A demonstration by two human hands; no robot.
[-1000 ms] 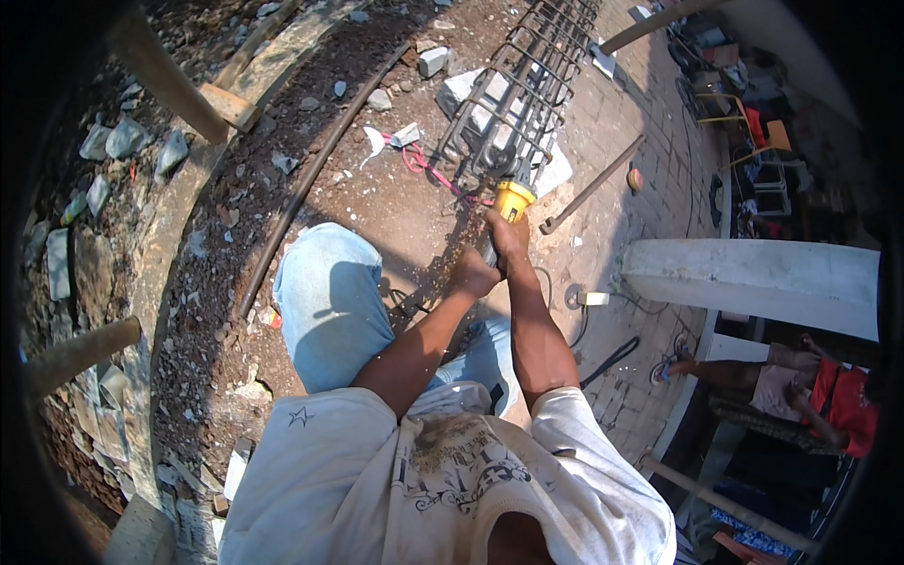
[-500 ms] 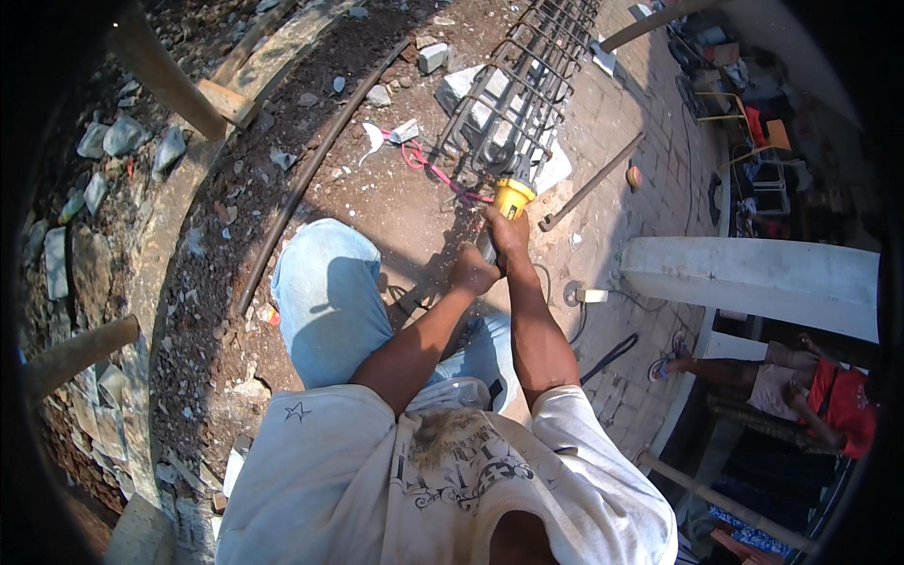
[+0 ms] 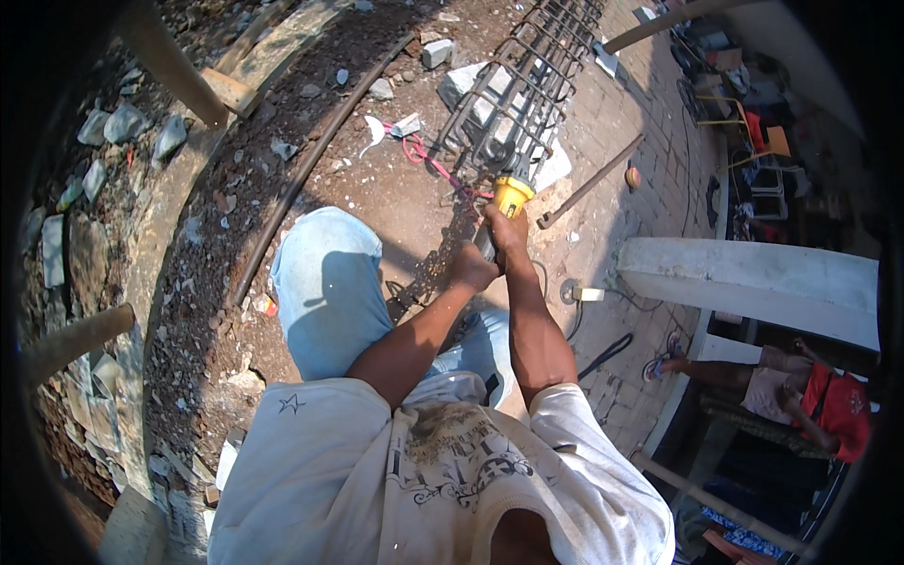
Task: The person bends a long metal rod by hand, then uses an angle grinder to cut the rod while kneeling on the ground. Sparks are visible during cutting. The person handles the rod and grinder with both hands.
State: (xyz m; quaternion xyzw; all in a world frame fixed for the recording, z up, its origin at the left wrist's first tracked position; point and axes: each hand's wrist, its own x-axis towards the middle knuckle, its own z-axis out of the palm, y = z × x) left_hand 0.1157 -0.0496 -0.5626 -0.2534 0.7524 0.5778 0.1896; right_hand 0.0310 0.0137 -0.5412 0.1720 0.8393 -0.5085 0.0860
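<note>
A yellow and black angle grinder (image 3: pixel 511 196) is held in both hands at the near end of a steel rebar cage (image 3: pixel 508 104). My right hand (image 3: pixel 508 232) wraps round the body just behind the yellow head. My left hand (image 3: pixel 474 267) is closed on the rear of the dark body, nearer to me. Sparks or bits spray from the tool toward my left knee. The grinder's disc and its exact contact with the bars are hidden. A pink cord (image 3: pixel 424 158) lies left of the cage end.
A long dark bar (image 3: pixel 315 155) lies on the dirt at left, a shorter metal bar (image 3: pixel 591 184) on the paving at right. Pale concrete blocks (image 3: pixel 468 83) sit by the cage. A white pillar (image 3: pixel 744 282) and a seated person in red (image 3: pixel 838 414) are at right.
The spray of sparks left of the grinder shows more plainly now. Both hands keep their grip, with the grinder almost in the same place; the view has shifted slightly.
</note>
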